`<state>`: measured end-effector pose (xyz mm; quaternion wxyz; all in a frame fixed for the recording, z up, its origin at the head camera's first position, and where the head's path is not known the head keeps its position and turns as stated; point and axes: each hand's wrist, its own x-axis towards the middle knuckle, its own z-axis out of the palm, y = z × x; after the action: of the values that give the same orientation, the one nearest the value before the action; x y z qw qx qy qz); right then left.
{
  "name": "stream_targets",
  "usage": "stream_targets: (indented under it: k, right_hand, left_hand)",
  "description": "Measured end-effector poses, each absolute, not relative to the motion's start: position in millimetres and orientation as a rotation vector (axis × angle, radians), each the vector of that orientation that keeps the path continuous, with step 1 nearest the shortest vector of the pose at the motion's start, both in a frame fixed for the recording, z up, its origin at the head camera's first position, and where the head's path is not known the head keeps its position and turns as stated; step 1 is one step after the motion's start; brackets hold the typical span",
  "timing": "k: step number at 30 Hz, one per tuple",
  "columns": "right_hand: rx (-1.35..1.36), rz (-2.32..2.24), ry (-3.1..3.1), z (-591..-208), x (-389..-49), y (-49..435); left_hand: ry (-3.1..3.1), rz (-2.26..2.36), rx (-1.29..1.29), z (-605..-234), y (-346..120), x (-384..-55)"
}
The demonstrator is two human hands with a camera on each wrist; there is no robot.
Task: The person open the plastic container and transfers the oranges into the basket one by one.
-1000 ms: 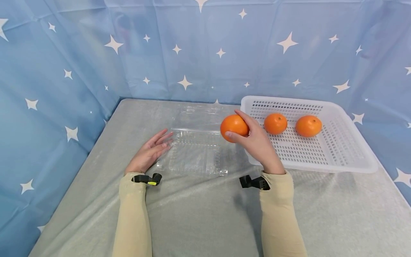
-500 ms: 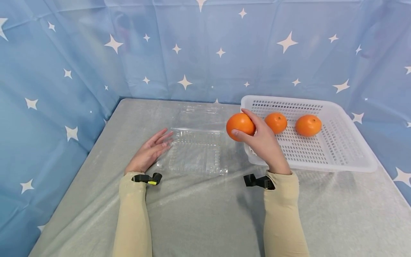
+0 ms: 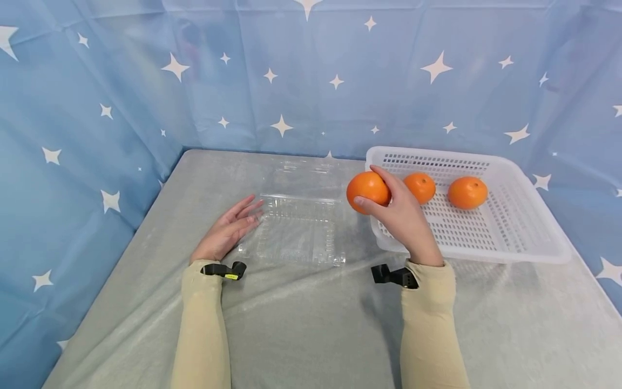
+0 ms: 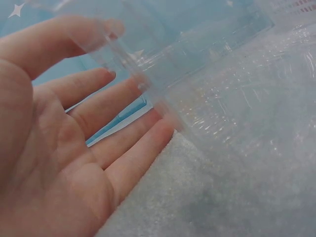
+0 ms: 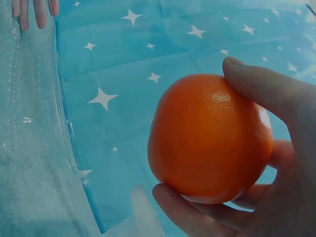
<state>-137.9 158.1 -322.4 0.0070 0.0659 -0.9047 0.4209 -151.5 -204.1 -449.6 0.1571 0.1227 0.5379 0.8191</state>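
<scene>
My right hand (image 3: 400,213) grips an orange (image 3: 367,192) between thumb and fingers, raised by the left end of a white basket (image 3: 527,237). Filling the middle of the right wrist view, the same orange (image 5: 210,140) looks smooth and glossy. Two more oranges, one nearer the hand (image 3: 420,188) and one farther right (image 3: 467,192), lie in the basket. With fingers extended, my left hand (image 3: 225,229) is at the left edge of a clear plastic clamshell box (image 3: 296,237). In the left wrist view its fingertips (image 4: 165,129) are right at the clear wall.
The clamshell's lid (image 3: 303,175) lies folded back toward the rear of the grey cloth-covered table (image 3: 311,324). A blue curtain (image 3: 311,97) with white stars hangs behind and along the left side. The basket's rim stands above the tabletop on the right.
My right hand has moved a little to the right with the orange, closer over the basket's left end. The left hand and the clamshell have stayed in place.
</scene>
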Motion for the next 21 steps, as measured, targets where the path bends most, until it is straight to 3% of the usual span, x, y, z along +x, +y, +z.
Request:
stream_targets:
  k: [21]
  right_hand:
    - [0.225, 1.200, -2.896, -308.2, -137.8, 167.2]
  left_hand:
    - [1.518, 2.359, 0.319, -446.3, -204.9, -150.2]
